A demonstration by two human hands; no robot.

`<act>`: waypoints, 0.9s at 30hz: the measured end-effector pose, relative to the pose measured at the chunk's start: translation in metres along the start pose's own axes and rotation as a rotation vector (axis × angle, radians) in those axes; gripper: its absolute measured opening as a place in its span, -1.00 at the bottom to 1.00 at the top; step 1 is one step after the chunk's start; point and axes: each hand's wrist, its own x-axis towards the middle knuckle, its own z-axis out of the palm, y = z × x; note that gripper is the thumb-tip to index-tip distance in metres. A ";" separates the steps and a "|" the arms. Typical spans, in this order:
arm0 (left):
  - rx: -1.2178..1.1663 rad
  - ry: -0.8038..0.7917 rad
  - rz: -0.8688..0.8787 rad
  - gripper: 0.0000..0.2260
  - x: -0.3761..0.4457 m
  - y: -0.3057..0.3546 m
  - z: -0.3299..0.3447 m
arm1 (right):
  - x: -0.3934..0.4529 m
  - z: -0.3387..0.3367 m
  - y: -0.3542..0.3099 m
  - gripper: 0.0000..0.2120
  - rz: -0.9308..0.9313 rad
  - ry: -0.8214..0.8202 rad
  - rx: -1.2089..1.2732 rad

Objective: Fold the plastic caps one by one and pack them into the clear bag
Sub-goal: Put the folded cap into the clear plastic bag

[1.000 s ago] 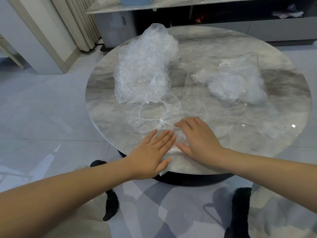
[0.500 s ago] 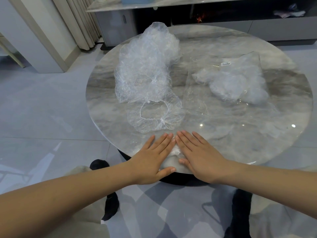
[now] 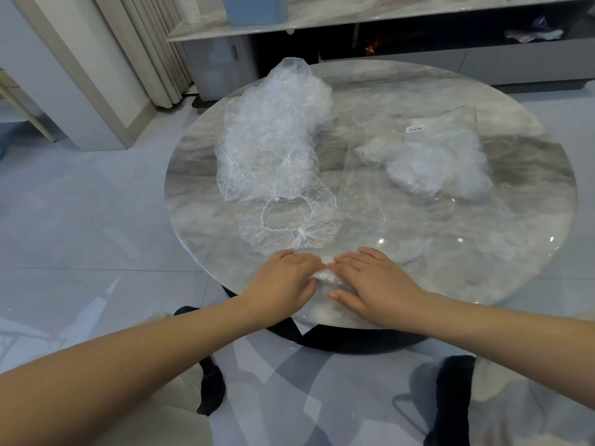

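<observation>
A small folded plastic cap [image 3: 324,277] lies at the near edge of the round marble table [image 3: 483,268]. My left hand [image 3: 283,280] and my right hand [image 3: 370,278] meet over it, fingers curled in and gripping it from both sides. Most of the cap is hidden under my fingers. One loose cap [image 3: 289,226] lies spread open just beyond my left hand. Behind it rises a tall pile of crumpled caps [image 3: 273,140]. The clear bag [image 3: 380,201] lies flat to the right with several folded caps [image 3: 434,169] inside at its far end.
A low grey cabinet [image 3: 483,62] with a blue box [image 3: 254,8] on top stands behind the table. Curtains [image 3: 151,49] hang at the back left. Pale floor tiles surround the table, and my dark-socked feet [image 3: 211,387] are below its edge.
My hands were pressing flat on the cap. They have drawn together, and their fingers now curl in and bunch the cap between them.
</observation>
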 end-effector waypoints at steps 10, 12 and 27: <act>-0.268 0.143 -0.031 -0.92 0.047 0.030 -0.021 | -0.005 -0.046 0.020 -0.78 0.257 0.267 0.259; -0.264 0.155 -0.013 -0.89 0.057 0.034 -0.022 | -0.009 -0.052 0.027 -0.81 0.311 0.270 0.253; 0.111 0.042 0.028 -0.67 0.116 0.037 0.002 | -0.017 -0.060 0.075 -0.83 0.517 0.305 0.441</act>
